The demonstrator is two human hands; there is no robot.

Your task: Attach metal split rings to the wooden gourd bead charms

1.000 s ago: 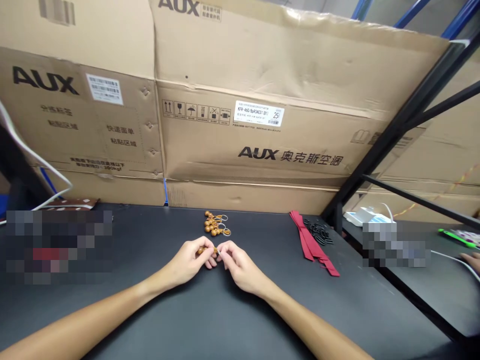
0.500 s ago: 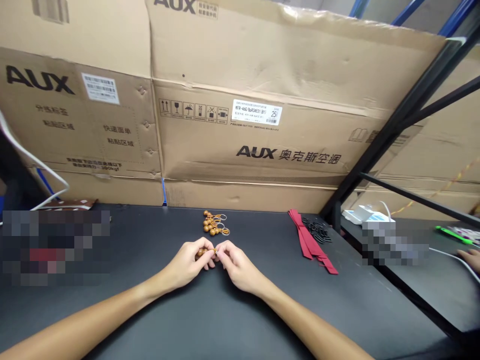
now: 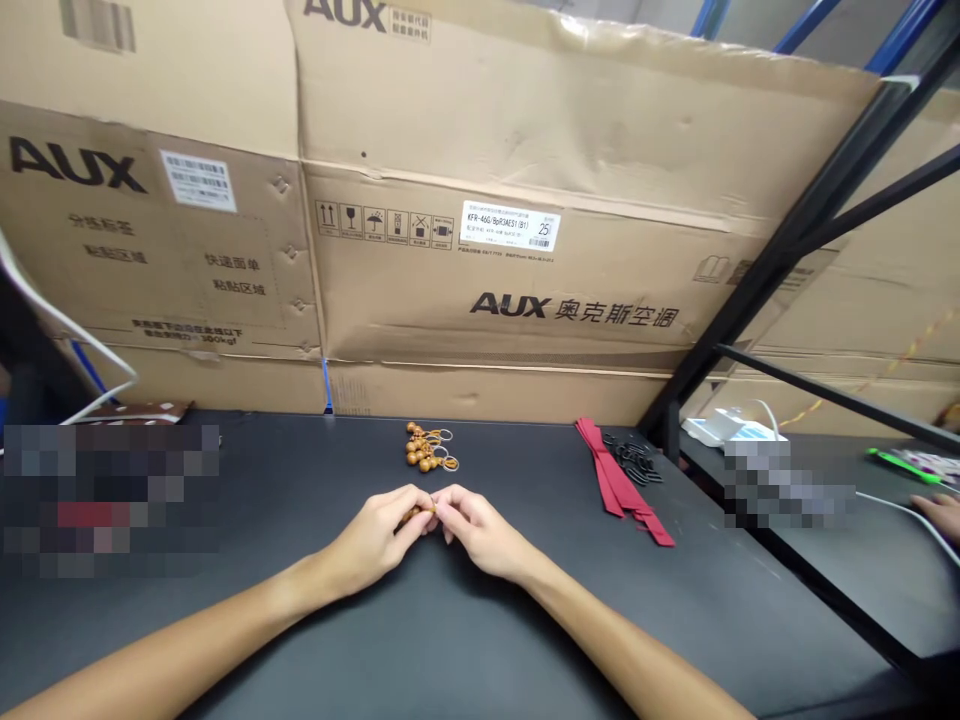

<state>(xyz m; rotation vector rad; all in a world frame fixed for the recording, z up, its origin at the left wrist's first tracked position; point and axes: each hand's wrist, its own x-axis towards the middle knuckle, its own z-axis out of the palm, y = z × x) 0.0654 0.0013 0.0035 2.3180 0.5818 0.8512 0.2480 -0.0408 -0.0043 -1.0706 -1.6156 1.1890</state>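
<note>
The left hand (image 3: 367, 540) and right hand (image 3: 480, 535) meet at the fingertips, pinching a small wooden bead (image 3: 420, 515) on its cord above the black counter (image 3: 675, 600); a loosened pinch could drop it, and it might roll into the bunch of gourd-shaped beads (image 3: 427, 447) just ahead, snagging their loops

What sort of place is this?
Probably a small assembly or packing bench in a warehouse. AUX air-conditioner cartons are stacked on black metal shelving, and a black workbench holds gourd-bead charms and red ribbons.
</note>
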